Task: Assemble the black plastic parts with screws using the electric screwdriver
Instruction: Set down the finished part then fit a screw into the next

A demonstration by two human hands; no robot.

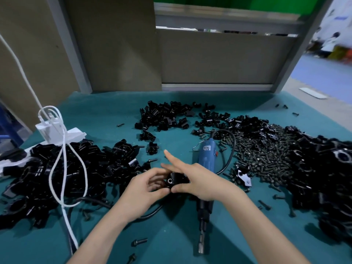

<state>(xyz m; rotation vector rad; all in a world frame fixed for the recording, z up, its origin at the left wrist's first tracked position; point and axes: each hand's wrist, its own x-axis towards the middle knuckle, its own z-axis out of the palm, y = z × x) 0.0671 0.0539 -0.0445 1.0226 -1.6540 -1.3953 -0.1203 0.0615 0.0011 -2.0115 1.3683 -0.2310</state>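
Note:
A small black plastic part point(176, 180) with a round hole facing me sits between both hands above the green table. My left hand point(145, 189) curls its fingers around the part's left side. My right hand point(198, 179) pinches the part's right side with the thumb below, while its forefinger points straight out to the far left. The blue electric screwdriver point(206, 161) lies on the table under my right hand, bit end point(201, 248) toward me. A heap of black screws point(262, 155) lies to the right.
Piles of black plastic parts lie at the left point(62, 174), the far middle point(167, 116) and the right point(327, 180). A white power strip point(57, 133) with a white cable point(62, 168) crosses the left pile. Loose screws point(140, 241) lie near the front edge.

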